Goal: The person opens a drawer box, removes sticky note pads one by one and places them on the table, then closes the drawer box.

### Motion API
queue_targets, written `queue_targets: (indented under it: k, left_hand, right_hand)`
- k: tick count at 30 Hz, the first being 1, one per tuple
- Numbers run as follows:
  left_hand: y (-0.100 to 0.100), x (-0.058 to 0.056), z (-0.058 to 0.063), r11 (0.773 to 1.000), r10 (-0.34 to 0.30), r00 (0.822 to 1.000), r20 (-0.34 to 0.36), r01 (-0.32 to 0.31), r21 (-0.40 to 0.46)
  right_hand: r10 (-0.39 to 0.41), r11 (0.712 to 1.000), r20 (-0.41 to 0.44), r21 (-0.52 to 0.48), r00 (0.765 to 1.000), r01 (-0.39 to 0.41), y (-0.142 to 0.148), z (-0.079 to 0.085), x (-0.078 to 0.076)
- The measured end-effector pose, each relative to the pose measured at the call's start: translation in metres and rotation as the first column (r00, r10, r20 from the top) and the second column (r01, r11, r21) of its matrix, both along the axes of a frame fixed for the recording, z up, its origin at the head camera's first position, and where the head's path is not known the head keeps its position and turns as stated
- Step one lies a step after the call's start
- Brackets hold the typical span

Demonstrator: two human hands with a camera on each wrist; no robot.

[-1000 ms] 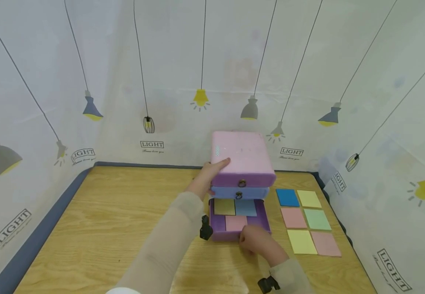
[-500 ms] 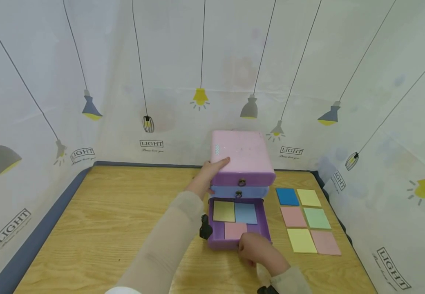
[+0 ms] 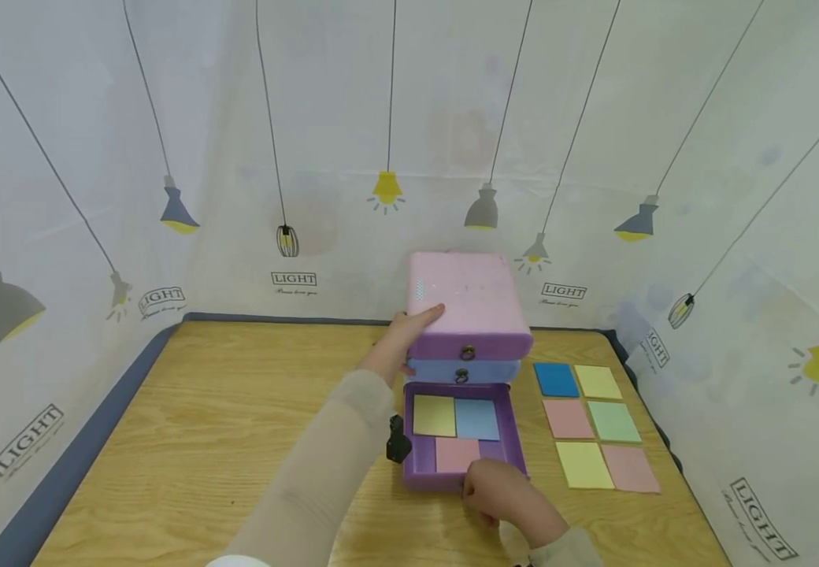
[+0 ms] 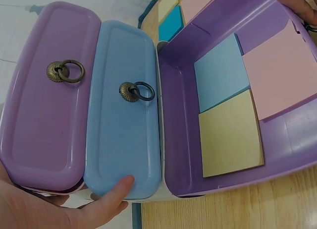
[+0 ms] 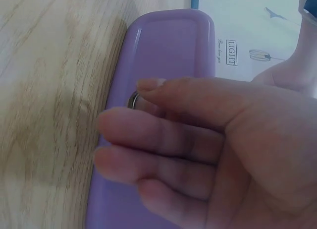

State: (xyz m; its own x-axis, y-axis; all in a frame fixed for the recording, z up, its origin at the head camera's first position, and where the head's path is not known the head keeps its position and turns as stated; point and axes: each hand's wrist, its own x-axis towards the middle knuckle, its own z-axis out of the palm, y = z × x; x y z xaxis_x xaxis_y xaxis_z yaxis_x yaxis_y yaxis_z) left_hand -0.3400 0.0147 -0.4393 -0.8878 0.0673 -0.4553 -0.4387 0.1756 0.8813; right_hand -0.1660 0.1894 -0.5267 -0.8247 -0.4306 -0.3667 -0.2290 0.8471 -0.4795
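Observation:
A small drawer box (image 3: 466,291) with a pink top stands toward the back of the table, its lowest purple drawer (image 3: 427,480) pulled out. My left hand (image 3: 395,340) grips the box's left side, with the thumb on top and a finger across the edge of the blue middle drawer (image 4: 124,144). At the purple drawer's front, my right hand (image 3: 505,494) pinches the metal ring pull (image 5: 132,100), which its fingers partly cover. Inside that drawer lie a yellow sticky-note pad (image 3: 434,416), a light blue pad (image 3: 476,419) and a pink pad (image 3: 457,454).
To the right of the box, several sticky-note pads lie in two columns, among them a dark blue pad (image 3: 556,379) and a green pad (image 3: 614,421). The purple top drawer (image 4: 52,120) is closed. A lamp-patterned cloth (image 3: 339,157) surrounds the wooden table (image 3: 239,409).
My right hand has drawn the purple drawer further out toward me, and more of the pads inside shows. My left hand has stayed on the box.

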Motion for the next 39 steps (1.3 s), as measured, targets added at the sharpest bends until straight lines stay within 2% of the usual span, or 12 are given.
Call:
queue_targets:
  k: [11, 17, 22, 28, 32, 35, 39]
  left_hand:
    - [-0.001, 0.003, 0.002, 1.0, -0.008, 1.0, -0.008, 0.008, 0.021]
    - [-0.001, 0.004, 0.002, 1.0, -0.006, 1.0, -0.006, 0.007, 0.024]
    - [-0.002, 0.007, 0.004, 0.999, -0.014, 1.0, 0.001, 0.013, 0.029]
    - [-0.002, 0.008, 0.005, 1.0, -0.007, 1.0, 0.004, 0.007, 0.017]
    - [-0.002, 0.006, 0.004, 1.0, -0.004, 1.0, 0.012, 0.004, 0.022]
    - [-0.002, 0.005, 0.003, 1.0, -0.001, 1.0, 0.016, 0.0, 0.03]
    - [-0.002, 0.004, 0.002, 1.0, -0.001, 1.0, 0.007, 0.001, 0.031]
  right_hand:
    - [0.004, 0.999, 0.021, -0.033, 1.0, -0.003, 0.001, 0.004, 0.007]
    - [0.044, 0.997, -0.024, -0.057, 0.999, -0.045, 0.003, 0.005, 0.012]
    - [0.058, 0.997, -0.047, -0.044, 0.997, -0.06, 0.004, 0.015, 0.012]
    - [0.068, 0.995, -0.154, -0.061, 0.986, -0.078, 0.008, 0.033, 0.003]
    - [0.066, 0.995, -0.16, -0.068, 0.985, -0.078, 0.013, 0.041, -0.009]
    - [0.028, 0.997, -0.132, -0.066, 0.991, -0.037, 0.014, 0.044, -0.017]
    - [-0.04, 0.999, -0.13, -0.029, 0.991, 0.036, 0.015, 0.039, -0.026]
